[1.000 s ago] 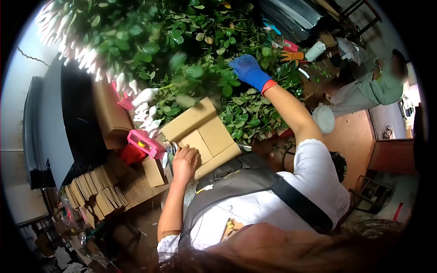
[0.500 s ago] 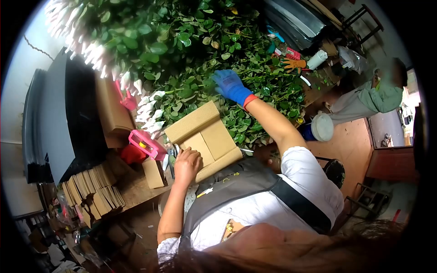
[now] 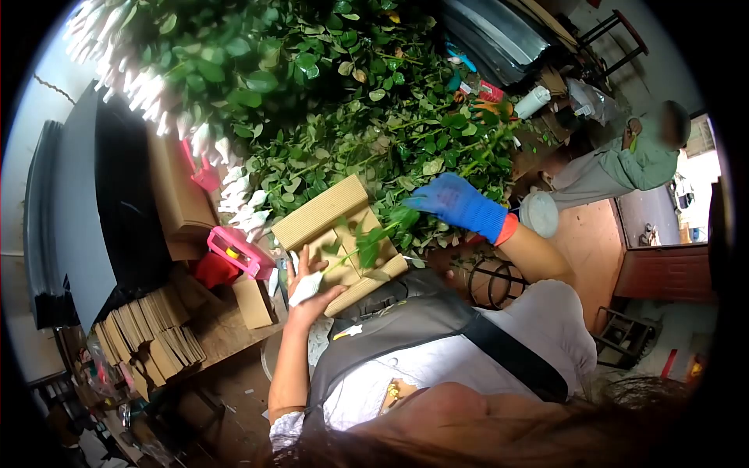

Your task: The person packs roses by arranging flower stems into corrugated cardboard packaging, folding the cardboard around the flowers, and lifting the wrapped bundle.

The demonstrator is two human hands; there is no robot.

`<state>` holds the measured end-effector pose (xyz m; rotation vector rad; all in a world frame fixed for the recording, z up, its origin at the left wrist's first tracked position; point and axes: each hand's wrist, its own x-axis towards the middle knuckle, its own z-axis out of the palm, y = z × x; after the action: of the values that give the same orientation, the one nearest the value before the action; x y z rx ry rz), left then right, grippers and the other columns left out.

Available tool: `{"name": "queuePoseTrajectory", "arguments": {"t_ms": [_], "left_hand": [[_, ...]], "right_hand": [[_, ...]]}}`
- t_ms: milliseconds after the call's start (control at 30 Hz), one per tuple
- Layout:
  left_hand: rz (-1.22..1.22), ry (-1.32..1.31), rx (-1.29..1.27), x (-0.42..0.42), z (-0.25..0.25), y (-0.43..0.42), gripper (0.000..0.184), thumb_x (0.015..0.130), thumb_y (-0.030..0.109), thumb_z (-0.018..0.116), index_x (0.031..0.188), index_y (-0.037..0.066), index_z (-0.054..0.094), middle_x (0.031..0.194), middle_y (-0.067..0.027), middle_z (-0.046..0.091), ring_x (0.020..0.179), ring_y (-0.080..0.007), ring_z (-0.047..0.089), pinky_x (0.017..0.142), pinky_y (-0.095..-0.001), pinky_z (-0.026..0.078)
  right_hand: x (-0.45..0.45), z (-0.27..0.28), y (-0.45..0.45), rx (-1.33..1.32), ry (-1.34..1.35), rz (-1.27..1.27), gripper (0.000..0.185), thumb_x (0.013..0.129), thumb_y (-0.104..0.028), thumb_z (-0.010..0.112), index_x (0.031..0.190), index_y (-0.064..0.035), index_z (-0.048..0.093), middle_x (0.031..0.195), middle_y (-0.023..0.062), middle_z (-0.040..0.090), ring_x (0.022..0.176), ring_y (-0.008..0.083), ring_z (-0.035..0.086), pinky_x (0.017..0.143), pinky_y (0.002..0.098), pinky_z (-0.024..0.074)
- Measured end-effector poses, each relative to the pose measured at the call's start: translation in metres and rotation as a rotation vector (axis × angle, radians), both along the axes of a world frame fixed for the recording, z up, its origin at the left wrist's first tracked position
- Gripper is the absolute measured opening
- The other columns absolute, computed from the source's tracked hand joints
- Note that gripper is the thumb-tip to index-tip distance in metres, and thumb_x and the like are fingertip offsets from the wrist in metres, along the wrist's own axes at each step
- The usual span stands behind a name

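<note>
My right hand (image 3: 460, 207), in a blue glove with an orange cuff, is closed around the lower stem of a rose (image 3: 367, 243), slightly blurred. The rose lies slantwise over a folded corrugated cardboard wrap (image 3: 320, 212), its bud in a white sleeve (image 3: 306, 288). That bud is in front of the palm of my bare left hand (image 3: 312, 300). The left fingers and thumb are spread at the wrap's left end; whether they touch the bud I cannot tell. Beyond the wrap lies a big heap of leafy roses (image 3: 335, 140), white-sleeved buds at the left.
A pink tape dispenser (image 3: 240, 253) stands left of the wrap. Cardboard pieces (image 3: 152, 331) stand stacked at the lower left, beside dark sheets (image 3: 109, 210). A white bucket (image 3: 538, 214) is at right, near another person (image 3: 647, 160). An orange glove (image 3: 495, 103) lies at the heap's far end.
My right hand has come out of the foliage toward the right and nearer me, bringing a rose over the wrap. My left hand has lifted off the cardboard and spread its fingers.
</note>
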<state>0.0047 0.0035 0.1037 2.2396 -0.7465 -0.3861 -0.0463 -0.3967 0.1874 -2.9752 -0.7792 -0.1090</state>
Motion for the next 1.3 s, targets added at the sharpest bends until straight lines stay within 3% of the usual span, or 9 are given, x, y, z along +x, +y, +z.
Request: {"name": "queuePoseTrajectory", "arguments": {"t_ms": [300,567,733,900,967,1033,1133,1267,1300], "left_hand": [[-0.06,-0.091,0.076,0.002,-0.005,0.001,0.117,0.065,0.039,0.093,0.157,0.008,0.028,0.119,-0.0096,0.073,0.123,-0.0294,0.063,0.123,-0.0568,0.015],[0.018,-0.032,0.025,-0.003,0.0,-0.003,0.073,0.069,0.032,0.09,0.131,0.005,0.061,0.123,-0.0113,0.071,0.126,-0.0281,0.06,0.124,-0.0552,0.016],[-0.012,-0.083,0.025,-0.001,-0.006,-0.002,0.071,0.069,0.032,0.09,0.129,0.007,0.063,0.123,-0.0112,0.071,0.128,-0.0299,0.059,0.122,-0.0561,0.018],[0.063,0.001,-0.028,-0.003,-0.001,-0.004,0.103,0.068,0.038,0.091,0.151,0.009,0.039,0.116,-0.0091,0.073,0.122,-0.0283,0.063,0.123,-0.0552,0.018],[0.054,-0.024,-0.032,-0.002,-0.002,-0.004,0.117,0.068,0.04,0.091,0.158,0.01,0.024,0.115,-0.0084,0.073,0.122,-0.0287,0.063,0.123,-0.0552,0.017],[-0.003,-0.067,-0.022,0.001,-0.008,0.001,0.119,0.066,0.041,0.092,0.159,0.01,0.024,0.117,-0.0088,0.073,0.123,-0.0293,0.062,0.123,-0.0558,0.017],[0.025,-0.033,-0.052,-0.002,-0.001,0.0,0.102,0.068,0.04,0.091,0.152,0.013,0.041,0.118,-0.0081,0.072,0.125,-0.0308,0.06,0.123,-0.0556,0.019],[-0.053,-0.061,0.003,0.0,0.006,-0.003,0.041,0.072,0.033,0.088,0.109,0.018,0.078,0.119,-0.0063,0.069,0.128,-0.0326,0.057,0.119,-0.0578,0.023],[-0.05,-0.063,-0.006,-0.001,0.004,-0.004,0.041,0.072,0.033,0.088,0.108,0.017,0.078,0.119,-0.0064,0.069,0.129,-0.0325,0.056,0.119,-0.0589,0.023]], "right_hand": [[-0.009,-0.001,-0.048,0.129,-0.144,-0.205,0.039,0.086,-0.007,0.061,0.122,-0.0218,0.067,0.1,0.0038,0.072,0.079,0.0273,0.069,0.066,0.0398,0.0563],[-0.02,0.03,-0.08,0.037,-0.189,-0.197,0.046,0.083,-0.004,0.068,0.127,-0.0178,0.068,0.11,0.0063,0.072,0.094,0.0298,0.069,0.078,0.0408,0.0544],[-0.036,0.047,-0.124,0.013,-0.343,-0.307,0.041,0.083,-0.006,0.067,0.123,-0.0153,0.069,0.11,0.0075,0.073,0.087,0.0298,0.069,0.074,0.0394,0.0555],[-0.046,0.016,-0.049,0.277,-0.127,-0.174,0.04,0.087,-0.005,0.06,0.123,-0.021,0.068,0.1,0.0081,0.072,0.074,0.0311,0.067,0.061,0.0389,0.0542],[-0.054,-0.037,-0.039,0.326,0.258,-0.174,0.038,0.087,-0.007,0.061,0.122,-0.0228,0.067,0.097,0.0069,0.071,0.076,0.0305,0.067,0.063,0.0406,0.054],[-0.058,-0.062,-0.025,0.168,0.282,-0.164,0.034,0.088,-0.011,0.062,0.12,-0.0222,0.067,0.095,0.0066,0.07,0.079,0.0302,0.067,0.066,0.0422,0.0542],[-0.056,-0.081,-0.023,0.065,0.376,-0.208,0.027,0.089,-0.017,0.064,0.116,-0.0208,0.068,0.092,0.0069,0.069,0.083,0.0303,0.068,0.07,0.0443,0.0541],[-0.045,-0.059,-0.026,-0.013,0.506,-0.121,0.028,0.089,-0.024,0.069,0.117,-0.0198,0.07,0.1,0.0072,0.07,0.089,0.03,0.068,0.078,0.0444,0.0544],[-0.036,-0.042,-0.024,-0.039,0.524,-0.15,0.027,0.089,-0.025,0.068,0.115,-0.0194,0.069,0.097,0.0075,0.069,0.088,0.0305,0.068,0.077,0.0447,0.0544]]}}
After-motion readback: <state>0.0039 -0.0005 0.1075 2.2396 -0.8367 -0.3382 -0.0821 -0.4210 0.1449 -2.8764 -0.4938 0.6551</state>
